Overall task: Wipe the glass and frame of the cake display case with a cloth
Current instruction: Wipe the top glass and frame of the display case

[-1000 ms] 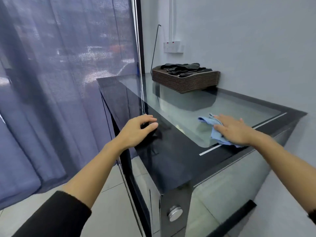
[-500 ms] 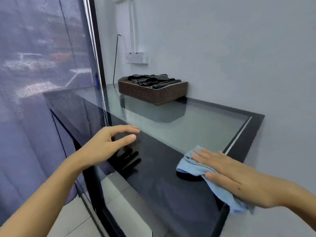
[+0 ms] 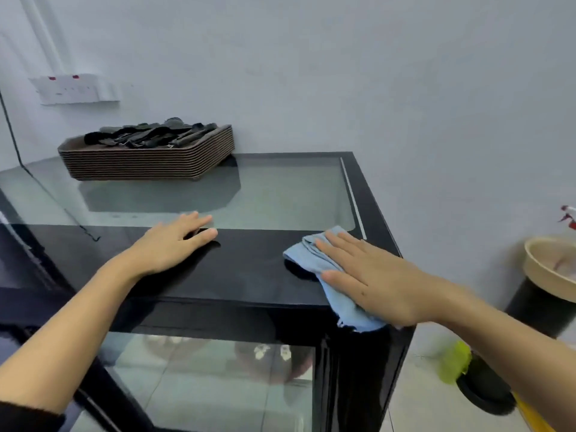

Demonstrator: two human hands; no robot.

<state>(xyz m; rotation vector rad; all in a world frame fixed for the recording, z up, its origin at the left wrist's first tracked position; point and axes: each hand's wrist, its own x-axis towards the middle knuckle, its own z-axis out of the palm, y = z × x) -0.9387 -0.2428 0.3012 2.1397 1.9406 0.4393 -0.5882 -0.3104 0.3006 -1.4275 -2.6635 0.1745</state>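
The cake display case (image 3: 249,269) has a black frame and a glass top (image 3: 280,194); its front glass pane (image 3: 202,378) shows below. A light blue cloth (image 3: 311,254) lies on the black front band near the right corner, one end hanging over the edge. My right hand (image 3: 374,275) presses flat on the cloth, fingers spread. My left hand (image 3: 174,244) rests palm down on the black band to the left, holding nothing.
A stack of brown trays (image 3: 149,160) with dark items on top sits at the back of the glass top. A socket plate (image 3: 74,88) is on the wall. A beige bowl on a black stand (image 3: 548,269) and a green object (image 3: 455,361) are on the right.
The view has swung right, facing the case's front. My right hand and the cloth stay near the right corner of the top. My left hand has settled flat on the black band.
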